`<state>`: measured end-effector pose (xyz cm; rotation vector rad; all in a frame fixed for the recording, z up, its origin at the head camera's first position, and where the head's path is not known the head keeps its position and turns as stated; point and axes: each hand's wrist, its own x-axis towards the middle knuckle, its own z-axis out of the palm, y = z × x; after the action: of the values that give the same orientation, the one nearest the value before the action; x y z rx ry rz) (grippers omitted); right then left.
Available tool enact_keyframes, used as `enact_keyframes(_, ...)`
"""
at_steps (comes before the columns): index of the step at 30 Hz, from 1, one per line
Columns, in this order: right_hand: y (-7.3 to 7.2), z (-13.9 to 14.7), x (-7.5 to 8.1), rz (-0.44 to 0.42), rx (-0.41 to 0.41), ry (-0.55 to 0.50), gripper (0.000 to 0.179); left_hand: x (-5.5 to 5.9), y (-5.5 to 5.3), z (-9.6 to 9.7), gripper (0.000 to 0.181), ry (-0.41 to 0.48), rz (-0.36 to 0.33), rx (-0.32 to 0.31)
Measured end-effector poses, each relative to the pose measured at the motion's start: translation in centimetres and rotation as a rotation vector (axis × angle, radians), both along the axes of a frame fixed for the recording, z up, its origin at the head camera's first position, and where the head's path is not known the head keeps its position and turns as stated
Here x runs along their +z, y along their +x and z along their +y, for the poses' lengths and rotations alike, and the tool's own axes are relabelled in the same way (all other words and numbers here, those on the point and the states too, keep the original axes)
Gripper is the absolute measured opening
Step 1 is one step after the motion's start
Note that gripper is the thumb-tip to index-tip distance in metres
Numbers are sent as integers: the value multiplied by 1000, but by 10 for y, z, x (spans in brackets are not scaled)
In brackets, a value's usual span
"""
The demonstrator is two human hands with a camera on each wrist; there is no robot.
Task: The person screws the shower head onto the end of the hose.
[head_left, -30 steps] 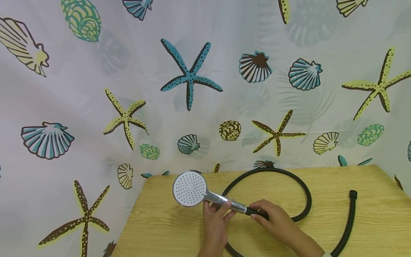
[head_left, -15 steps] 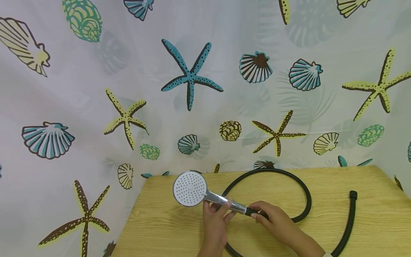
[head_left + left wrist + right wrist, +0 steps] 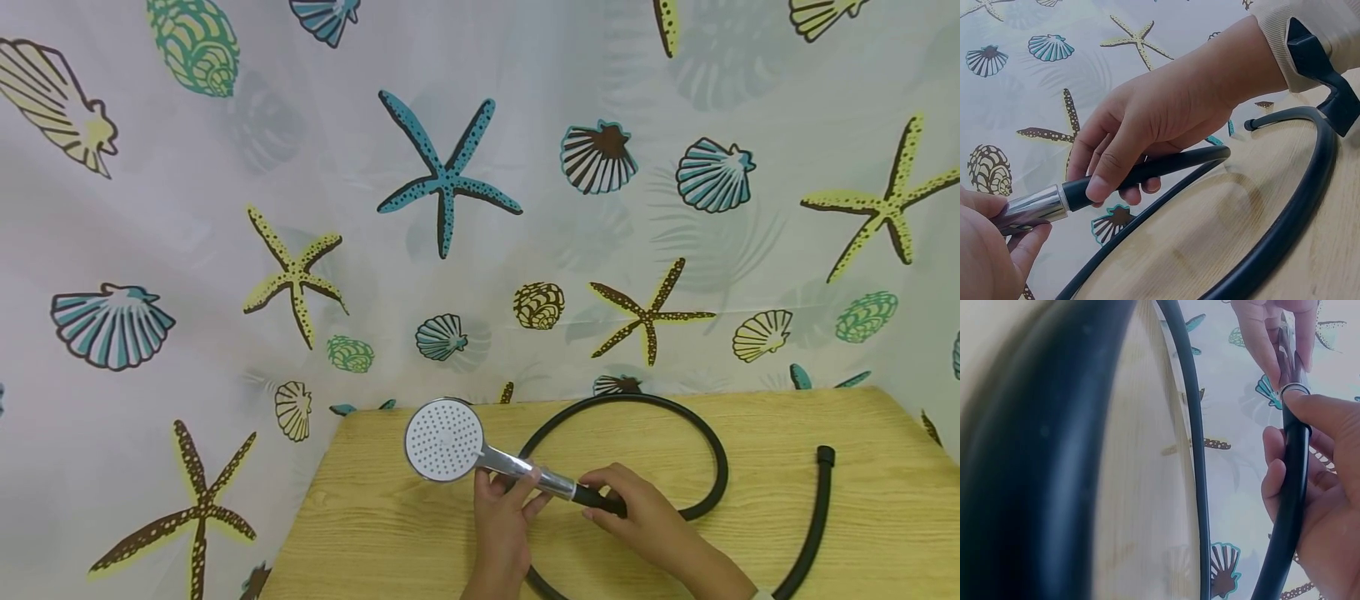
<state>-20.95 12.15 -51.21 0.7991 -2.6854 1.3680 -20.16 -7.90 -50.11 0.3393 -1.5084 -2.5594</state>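
Observation:
A chrome shower head (image 3: 444,440) with a white, dotted face is held tilted above the table, its face toward the head camera. My left hand (image 3: 501,525) grips its silver handle (image 3: 517,464) between thumb and fingers. At the handle's lower end sits the black end of a shower hose (image 3: 588,497). My right hand (image 3: 637,510) holds this end, its thumb and fingers around it. In the left wrist view the black end (image 3: 1077,194) meets the chrome handle (image 3: 1038,207); threads between them are hidden. The right wrist view shows the right thumb (image 3: 1322,412) lying at that joint.
The hose loops over the wooden table (image 3: 390,533), and its other end, a black fitting (image 3: 825,455), lies loose on the right. A white curtain (image 3: 517,225) printed with shells and starfish hangs behind and at both sides.
My right thumb and fingers have shifted slightly around the hose end, baring more of it. The left hand and the shower head stay where they were.

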Motion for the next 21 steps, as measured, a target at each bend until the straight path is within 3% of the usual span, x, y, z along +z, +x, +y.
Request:
enact_keyframes(8, 1, -3, 0, 64, -40, 33, 34, -2, -1, 1, 52, 15, -4, 3)
enact_keyframes(21, 2, -5, -1, 77, -70, 27, 31, -2, -2, 1, 52, 4, 2, 1)
